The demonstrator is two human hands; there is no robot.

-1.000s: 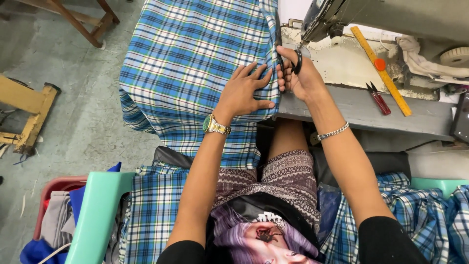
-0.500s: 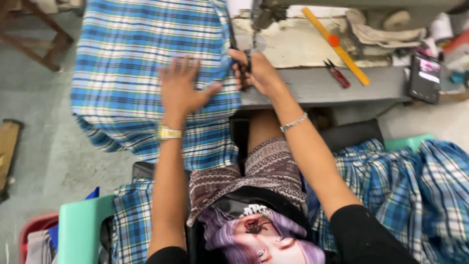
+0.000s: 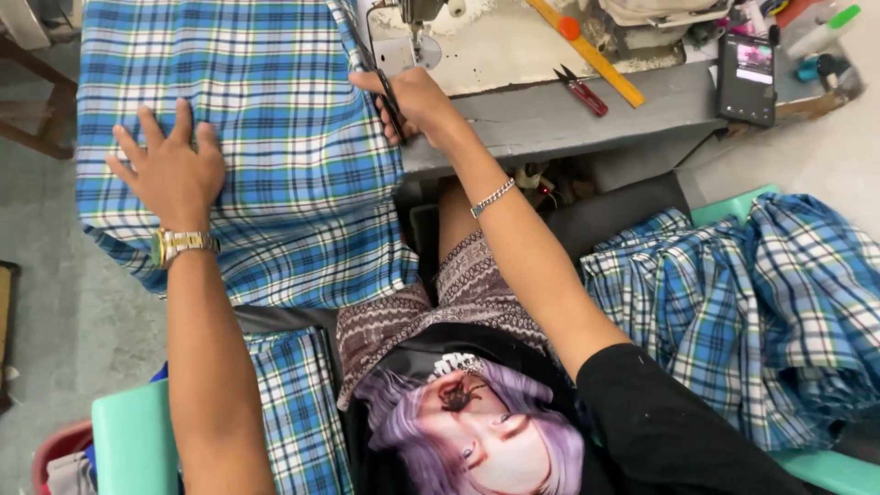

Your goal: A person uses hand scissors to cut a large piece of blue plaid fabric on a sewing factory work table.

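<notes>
Two hands on one big sheet of blue plaid cloth [image 3: 266, 137], which fills the upper left of the frame and hangs off the near edge of the grey sewing table [image 3: 587, 124].

Left hand [image 3: 170, 170], left of centre: flat on the cloth, fingers spread, palm down, holding nothing. Gold watch [image 3: 183, 243] on that wrist.

Right hand [image 3: 417, 105], top centre: fingers curled shut around small black thread snips [image 3: 392, 110], at the cloth's right edge just below the sewing machine needle [image 3: 417, 37]. Blades mostly hidden by the fingers; can't tell if they're open or shut.

More plaid cloth piled at lower right [image 3: 752, 312].

Small stuff on the table, upper right: yellow ruler [image 3: 596, 57], red-handled snips [image 3: 582, 92], phone [image 3: 747, 69].

Judgement for the trim: keep the left palm pressing and pulling the cloth taut away from the needle, tips only on the thread, close to the seam, weave clear of the blades.
</notes>
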